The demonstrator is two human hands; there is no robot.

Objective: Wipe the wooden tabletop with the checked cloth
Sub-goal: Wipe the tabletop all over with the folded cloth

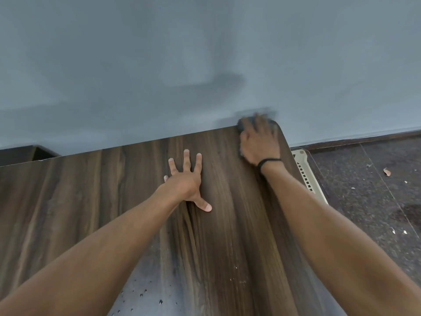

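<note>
The dark wooden tabletop fills the lower part of the head view and ends at a grey wall. My left hand lies flat on the wood near the middle, fingers spread. My right hand is at the table's far right corner, blurred, pressing down on a dark cloth. Only small dark bits of that cloth show around the fingers; its checked pattern cannot be made out. A black band circles my right wrist.
The grey wall rises straight behind the table's far edge. A beige slotted object sits below the right table edge. Dark speckled floor with bits of litter lies to the right. A pale wet-looking patch marks the near tabletop.
</note>
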